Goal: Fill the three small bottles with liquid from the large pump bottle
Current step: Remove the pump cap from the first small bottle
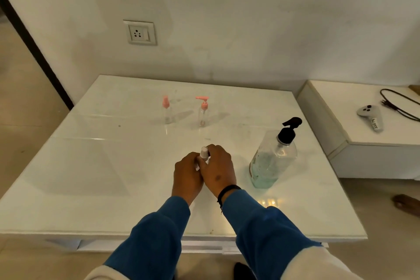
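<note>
A small bottle with a pale pink cap (203, 152) stands at the middle of the white table (113, 166). My left hand (187, 176) grips its body and my right hand (218, 168) curls round its top; most of the bottle is hidden. Two other small clear bottles stand farther back: one with a pink spray cap (166, 109), one with a pink pump (203, 110). The large clear pump bottle (271, 159), with a black pump head and bluish liquid low inside, stands to the right of my hands.
A lower white cabinet (375, 141) at the right carries a grey controller (370, 116) and a black cable (400, 104). A wall socket (139, 33) sits on the wall behind the table. Floor lies to the left.
</note>
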A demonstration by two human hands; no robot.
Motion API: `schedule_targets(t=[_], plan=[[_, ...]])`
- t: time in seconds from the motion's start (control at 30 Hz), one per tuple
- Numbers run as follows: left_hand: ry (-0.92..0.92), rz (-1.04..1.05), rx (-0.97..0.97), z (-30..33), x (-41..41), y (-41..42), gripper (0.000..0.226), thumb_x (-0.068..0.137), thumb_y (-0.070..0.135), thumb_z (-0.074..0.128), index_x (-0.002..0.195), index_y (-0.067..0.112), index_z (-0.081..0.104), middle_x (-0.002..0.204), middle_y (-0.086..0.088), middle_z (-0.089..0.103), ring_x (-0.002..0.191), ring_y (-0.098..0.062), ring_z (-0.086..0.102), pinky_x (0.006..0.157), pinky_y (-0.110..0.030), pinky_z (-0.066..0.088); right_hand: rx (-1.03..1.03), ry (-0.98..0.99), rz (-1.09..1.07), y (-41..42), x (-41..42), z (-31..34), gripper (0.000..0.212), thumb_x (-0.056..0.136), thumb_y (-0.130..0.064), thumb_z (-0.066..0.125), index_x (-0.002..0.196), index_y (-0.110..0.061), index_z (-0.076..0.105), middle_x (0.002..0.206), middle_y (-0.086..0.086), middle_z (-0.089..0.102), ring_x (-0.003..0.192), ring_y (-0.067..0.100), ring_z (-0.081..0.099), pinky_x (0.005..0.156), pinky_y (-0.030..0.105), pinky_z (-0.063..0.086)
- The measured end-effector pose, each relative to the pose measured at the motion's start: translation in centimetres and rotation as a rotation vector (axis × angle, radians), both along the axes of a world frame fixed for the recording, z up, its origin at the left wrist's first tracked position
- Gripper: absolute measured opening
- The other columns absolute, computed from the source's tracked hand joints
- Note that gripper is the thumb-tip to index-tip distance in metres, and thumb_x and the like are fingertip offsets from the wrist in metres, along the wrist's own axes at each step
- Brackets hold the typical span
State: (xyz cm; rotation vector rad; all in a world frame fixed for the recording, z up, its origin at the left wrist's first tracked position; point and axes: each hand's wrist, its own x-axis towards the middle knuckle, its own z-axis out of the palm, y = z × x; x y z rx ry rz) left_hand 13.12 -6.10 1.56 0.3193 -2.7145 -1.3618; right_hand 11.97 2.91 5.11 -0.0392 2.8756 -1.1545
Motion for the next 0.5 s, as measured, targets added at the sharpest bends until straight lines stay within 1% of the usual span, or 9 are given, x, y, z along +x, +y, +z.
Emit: schedule_targets(t=[0.07,0.13,0.23,0.3,0.33,0.43,0.47,0.5], plan=[[-0.006,0.014,0.016,0.3,0.3,0.4,0.01,0.095,0.003,0.059,0.091,0.012,0.06,0.076,0.005,0.059,0.064,-0.006,0.052,0.058,-0.005,0.04,0.009,-0.008,0.011,0.1,-0.2,0.1,0.027,0.106,-0.033,0.05,0.11,-0.01,0.063,0.111,0.007,0.064,0.101,0.022,0.061,0.091,0.036,0.053],[0.022,0.042,0.042,1.0,0.4,0.7,0.017,0.094,0.002,0.059,0.084,0.015,0.055,0.07,0.007,0.056,0.06,-0.007,0.049,0.058,-0.005,0.041,-0.009,-0.006,0.001,0.1,-0.5,0.5,0.023,0.104,-0.032,0.055,0.108,-0.011,0.062,0.11,0.006,0.062,0.1,0.022,0.061,0.09,0.035,0.053],[0.05,0.082,0.09,2.3,0.6,0.9,0.019,0.094,0.002,0.061,0.085,0.018,0.055,0.072,0.01,0.056,0.063,-0.007,0.052,0.057,-0.005,0.041,-0.077,-0.001,-0.017,0.3,-0.9,1.9,0.02,0.099,-0.033,0.062,0.103,-0.014,0.063,0.108,0.005,0.06,0.095,0.02,0.059,0.082,0.027,0.048],[0.1,0.094,0.141,3.7,1.1,1.0,0.02,0.093,0.003,0.064,0.085,0.02,0.056,0.074,0.009,0.06,0.067,-0.008,0.058,0.056,-0.008,0.042,-0.094,-0.002,0.007,0.7,-0.9,4.0,0.019,0.097,-0.034,0.065,0.098,-0.015,0.064,0.107,0.004,0.059,0.092,0.018,0.058,0.076,0.023,0.043],[0.128,0.096,0.171,4.7,1.4,1.0,0.019,0.092,0.005,0.066,0.085,0.02,0.057,0.077,0.008,0.062,0.071,-0.009,0.06,0.058,-0.008,0.041,-0.096,0.004,0.025,1.0,-0.9,5.3,0.02,0.095,-0.033,0.068,0.094,-0.013,0.064,0.105,0.005,0.06,0.09,0.019,0.058,0.073,0.021,0.042],[0.202,0.074,0.225,8.5,2.2,1.1,0.011,0.092,0.017,0.07,0.089,0.022,0.061,0.084,0.008,0.066,0.081,-0.009,0.064,0.067,-0.013,0.044,-0.095,0.065,0.075,1.9,-1.3,10.0,0.03,0.088,-0.028,0.076,0.084,-0.001,0.063,0.087,0.007,0.062,0.076,0.018,0.054,0.061,0.02,0.04],[0.232,0.06,0.219,10.1,2.3,1.0,0.011,0.091,0.021,0.071,0.089,0.024,0.061,0.083,0.01,0.066,0.08,-0.007,0.064,0.068,-0.013,0.044,-0.089,0.087,0.091,2.2,-1.3,11.9,0.031,0.086,-0.027,0.078,0.081,-0.001,0.063,0.081,0.005,0.06,0.072,0.016,0.051,0.059,0.019,0.038],[0.267,0.045,0.203,11.8,2.4,0.8,0.013,0.09,0.023,0.073,0.087,0.026,0.06,0.081,0.013,0.065,0.078,-0.006,0.063,0.067,-0.012,0.043,-0.081,0.107,0.108,2.4,-1.3,14.0,0.031,0.084,-0.027,0.08,0.078,-0.003,0.062,0.078,0.001,0.058,0.071,0.013,0.05,0.057,0.018,0.037]])
